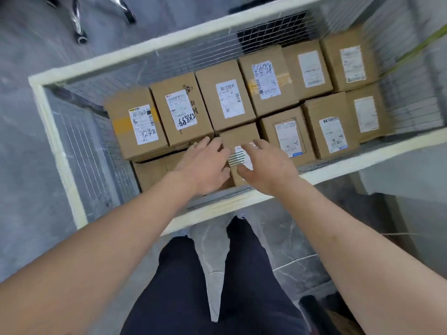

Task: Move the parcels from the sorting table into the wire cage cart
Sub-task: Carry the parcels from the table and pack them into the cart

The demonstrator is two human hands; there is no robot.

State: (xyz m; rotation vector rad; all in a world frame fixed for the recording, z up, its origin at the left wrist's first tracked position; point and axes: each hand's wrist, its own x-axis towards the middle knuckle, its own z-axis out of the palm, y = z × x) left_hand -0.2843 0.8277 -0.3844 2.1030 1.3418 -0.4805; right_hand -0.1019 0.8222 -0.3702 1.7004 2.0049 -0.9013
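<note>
grey floor (29,153) | wire cage cart (60,165) | parcel (238,139) under left hand (205,163), right hand (268,163), fingers spread

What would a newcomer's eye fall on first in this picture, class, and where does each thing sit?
First, the two bare hands at the centre: the left hand and right hand spread over a brown parcel in the near row. Around them, labelled cardboard boxes fill the wire cage cart, whose cream rim frames the view.
</note>
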